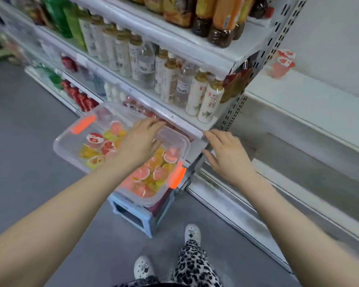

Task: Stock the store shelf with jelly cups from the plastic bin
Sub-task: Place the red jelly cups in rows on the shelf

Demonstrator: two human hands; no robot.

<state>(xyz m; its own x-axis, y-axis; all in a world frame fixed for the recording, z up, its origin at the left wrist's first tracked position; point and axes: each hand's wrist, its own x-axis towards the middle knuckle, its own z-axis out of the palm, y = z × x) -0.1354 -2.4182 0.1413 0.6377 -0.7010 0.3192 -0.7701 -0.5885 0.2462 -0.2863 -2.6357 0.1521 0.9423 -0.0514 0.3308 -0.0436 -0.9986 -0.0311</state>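
The bin (67,145) sits on a stool (133,216) just beside the shelf (197,146), so the jelly cups (145,175) are within reach. The left hand (139,139) stretches flat over it toward the shelf and looks empty. The right hand (226,154), fingers spread, steadies at the shelf corner.

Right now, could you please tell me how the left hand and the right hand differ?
The left hand reaches over the plastic bin of jelly cups; the right hand is beside it, at the end corner of the shelf. The left hand's fingers lie close together, the right hand's spread. Both are palm down and hold nothing visible.
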